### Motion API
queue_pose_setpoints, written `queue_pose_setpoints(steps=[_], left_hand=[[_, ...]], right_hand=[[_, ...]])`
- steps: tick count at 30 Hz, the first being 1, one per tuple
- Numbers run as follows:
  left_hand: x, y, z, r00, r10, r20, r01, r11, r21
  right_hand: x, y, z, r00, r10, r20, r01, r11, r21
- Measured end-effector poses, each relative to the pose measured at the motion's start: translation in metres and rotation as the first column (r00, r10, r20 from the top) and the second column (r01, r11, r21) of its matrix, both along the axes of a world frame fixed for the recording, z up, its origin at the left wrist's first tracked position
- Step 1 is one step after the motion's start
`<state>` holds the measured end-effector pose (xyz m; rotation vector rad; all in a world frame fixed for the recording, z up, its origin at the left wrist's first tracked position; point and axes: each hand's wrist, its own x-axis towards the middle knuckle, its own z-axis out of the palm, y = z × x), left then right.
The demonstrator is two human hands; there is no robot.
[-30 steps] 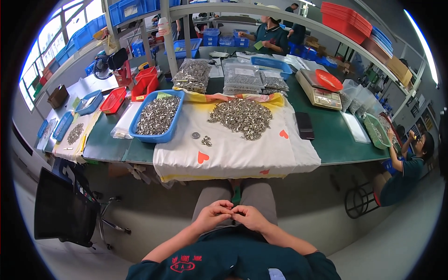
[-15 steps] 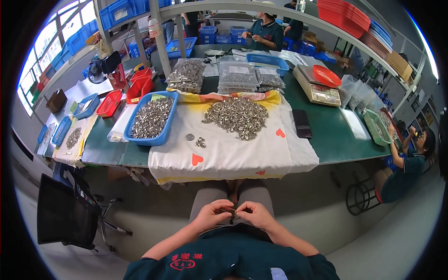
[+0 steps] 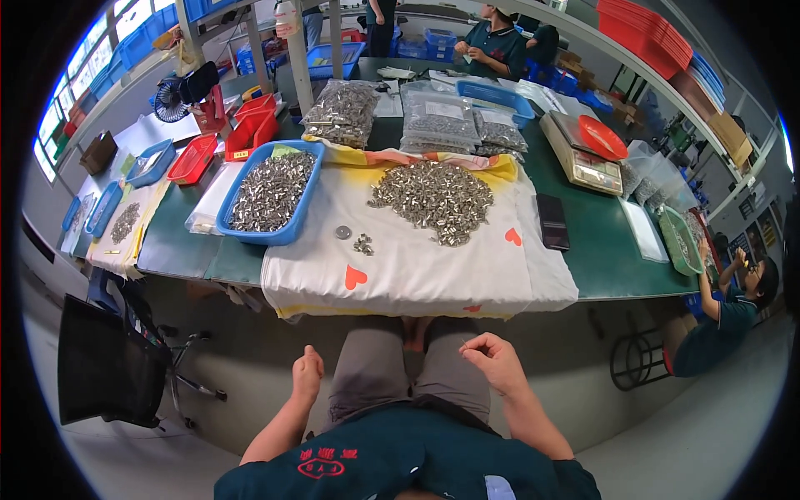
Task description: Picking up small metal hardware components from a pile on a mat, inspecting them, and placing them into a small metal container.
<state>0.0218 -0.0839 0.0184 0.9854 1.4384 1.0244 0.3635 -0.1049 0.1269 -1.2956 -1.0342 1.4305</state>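
My left hand (image 3: 308,372) is closed beside my left thigh, its fingers curled; whatever may be inside is hidden. Above my right thigh, my right hand (image 3: 497,363) pinches thumb and finger together at a thin, small thing too fine to name. Both hands are below the table's front edge, well apart. On the white cloth (image 3: 417,279) lies a heap of small shiny metal pieces (image 3: 433,200). A few loose metal pieces (image 3: 363,244) and a round grey disc (image 3: 342,232) lie nearer to me.
Left of the heap stands a blue basket (image 3: 292,232) full of metal pieces. Bagged pieces (image 3: 340,114) are behind it. A black phone-like slab (image 3: 552,222) and a scale (image 3: 581,158) are on the right. A seated co-worker (image 3: 723,325) works at far right; a chair (image 3: 112,362) stands left.
My hands have separated: the left moved left and away from the right, the right moved right and slightly up. The view has shifted a little.
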Motion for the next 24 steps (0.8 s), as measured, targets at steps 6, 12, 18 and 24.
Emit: queue_pose_setpoints(steps=[6, 12, 18, 24], left_hand=[[-0.102, -0.064, -0.112, -0.040, -0.715, -0.698, 0.447, 0.612, -0.652], [-0.095, -0.080, -0.147, -0.275, -0.865, -0.421, 0.458, 0.267, -0.848], [-0.070, -0.039, -0.154, -0.522, -0.726, -0.448, 0.552, 0.113, -0.826], [-0.055, 0.018, -0.150, -0.545, -0.667, -0.509, 0.580, 0.140, -0.803]], right_hand=[[0.027, 0.003, 0.010, 0.985, -0.171, 0.003, 0.171, 0.984, 0.038], [0.052, -0.008, 0.012, 0.946, -0.319, 0.054, 0.318, 0.947, 0.040], [0.051, -0.006, 0.015, 0.938, -0.343, 0.053, 0.341, 0.939, 0.034], [0.068, -0.014, 0.011, 0.887, -0.453, 0.093, 0.451, 0.891, 0.049]])
